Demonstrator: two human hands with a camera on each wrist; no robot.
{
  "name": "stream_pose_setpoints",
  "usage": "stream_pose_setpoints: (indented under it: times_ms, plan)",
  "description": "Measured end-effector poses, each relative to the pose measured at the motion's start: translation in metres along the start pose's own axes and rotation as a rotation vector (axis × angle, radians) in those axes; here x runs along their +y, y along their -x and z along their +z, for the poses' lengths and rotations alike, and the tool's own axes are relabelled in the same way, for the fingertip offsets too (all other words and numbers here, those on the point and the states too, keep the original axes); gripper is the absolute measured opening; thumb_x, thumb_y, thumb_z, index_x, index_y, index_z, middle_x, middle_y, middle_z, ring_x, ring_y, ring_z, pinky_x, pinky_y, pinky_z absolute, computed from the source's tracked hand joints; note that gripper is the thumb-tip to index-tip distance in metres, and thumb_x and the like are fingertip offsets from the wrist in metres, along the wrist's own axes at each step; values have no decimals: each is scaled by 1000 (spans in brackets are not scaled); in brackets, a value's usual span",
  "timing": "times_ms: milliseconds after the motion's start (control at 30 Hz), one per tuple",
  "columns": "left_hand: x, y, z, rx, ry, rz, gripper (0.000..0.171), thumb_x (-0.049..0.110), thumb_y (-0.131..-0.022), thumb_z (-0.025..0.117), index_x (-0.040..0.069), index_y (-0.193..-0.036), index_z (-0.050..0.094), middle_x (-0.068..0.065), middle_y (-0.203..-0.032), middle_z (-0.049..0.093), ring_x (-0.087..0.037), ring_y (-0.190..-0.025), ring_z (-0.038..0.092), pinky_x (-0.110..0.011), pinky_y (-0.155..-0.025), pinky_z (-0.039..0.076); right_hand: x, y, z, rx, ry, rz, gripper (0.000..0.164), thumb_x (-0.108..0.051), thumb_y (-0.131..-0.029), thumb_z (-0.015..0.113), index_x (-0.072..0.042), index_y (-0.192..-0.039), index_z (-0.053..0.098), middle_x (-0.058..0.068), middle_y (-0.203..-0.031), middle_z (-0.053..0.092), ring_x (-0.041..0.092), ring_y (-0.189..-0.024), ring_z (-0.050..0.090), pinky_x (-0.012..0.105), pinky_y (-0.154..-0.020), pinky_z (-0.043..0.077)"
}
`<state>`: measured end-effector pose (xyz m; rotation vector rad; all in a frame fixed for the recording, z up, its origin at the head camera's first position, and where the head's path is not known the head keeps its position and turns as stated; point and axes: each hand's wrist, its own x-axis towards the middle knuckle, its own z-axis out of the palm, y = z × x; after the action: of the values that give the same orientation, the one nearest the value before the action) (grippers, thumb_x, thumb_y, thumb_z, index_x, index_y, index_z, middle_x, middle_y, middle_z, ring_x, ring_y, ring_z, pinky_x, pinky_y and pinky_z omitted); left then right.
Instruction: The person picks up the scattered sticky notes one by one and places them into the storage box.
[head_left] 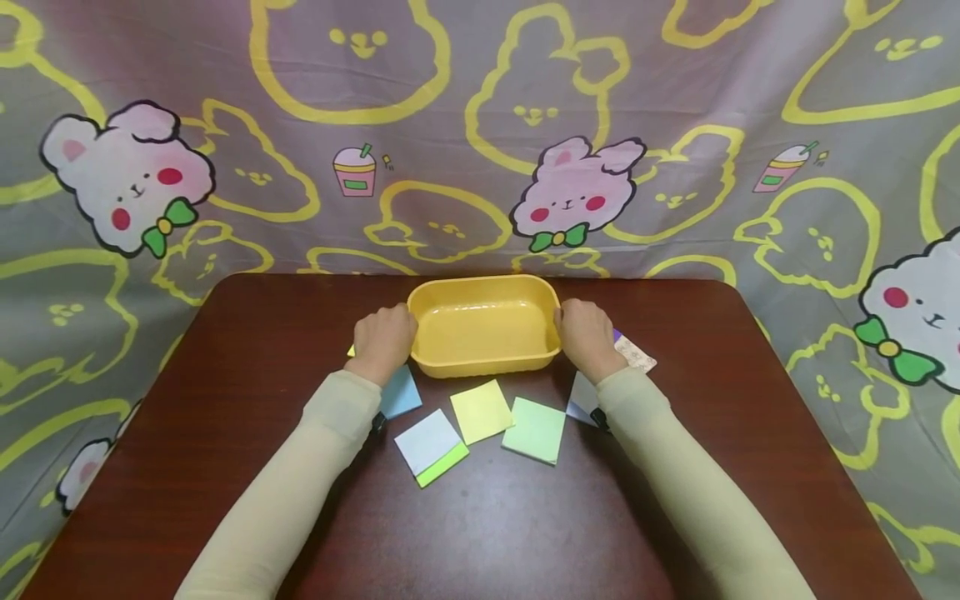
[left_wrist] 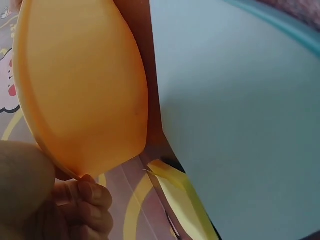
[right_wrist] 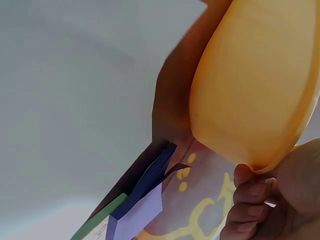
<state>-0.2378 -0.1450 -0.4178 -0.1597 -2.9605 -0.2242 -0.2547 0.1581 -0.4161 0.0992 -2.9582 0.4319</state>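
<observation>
Both hands grip a yellow oval plastic basin by its two short ends, near the back of the table. My left hand pinches the left rim, its fingers curled under the edge in the left wrist view. At the opposite end my right hand pinches the rim, with curled fingers below it in the right wrist view. The basin looks bare inside. Sticky note pads lie in an arc before it: blue, white over lime, yellow, green and grey-blue.
A patterned pad with a purple edge lies beyond the right hand, partly hidden by it. The dark brown wooden table ends at a cartoon-printed curtain behind. Sleeved forearms cover parts of the outer pads.
</observation>
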Motion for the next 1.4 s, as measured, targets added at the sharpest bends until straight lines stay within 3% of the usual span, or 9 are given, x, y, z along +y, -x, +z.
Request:
stream_pose_setpoints:
  times_ms: [367, 633, 1067, 1400]
  plan:
    - [2, -2, -2, -24, -13, 14, 25, 9, -89, 46, 8, -66, 57, -13, -66, 61, -30, -56, 57, -47, -46, 46, -3, -1, -1, -14, 50, 20, 38, -24, -95, 43, -7, -64, 56, 12, -65, 55, 30, -58, 52, 44, -52, 43]
    - [4, -2, -4, -39, -69, 57, 21, 5, -88, 47, 5, -71, 59, -14, -68, 62, -32, -57, 58, -46, -46, 47, -3, -1, -1, -19, 66, 35, 38, -23, -95, 43, -7, -63, 55, 12, -64, 54, 30, -57, 51, 43, -51, 43]
    - [5, -4, -4, -40, -107, 91, 19, 3, -89, 47, 2, -75, 60, -15, -69, 62, -32, -57, 59, -46, -46, 48, 0, 5, 1, 31, 72, -11, 36, -19, -91, 44, -6, -58, 52, 14, -62, 55, 32, -54, 52, 46, -50, 44]
    - [7, -4, -4, -37, -113, 92, 17, 4, -89, 48, 2, -75, 59, -14, -66, 61, -30, -55, 58, -44, -45, 47, 1, 9, 2, 39, 75, -8, 36, -20, -91, 45, -7, -58, 53, 13, -62, 55, 33, -55, 53, 47, -50, 44]
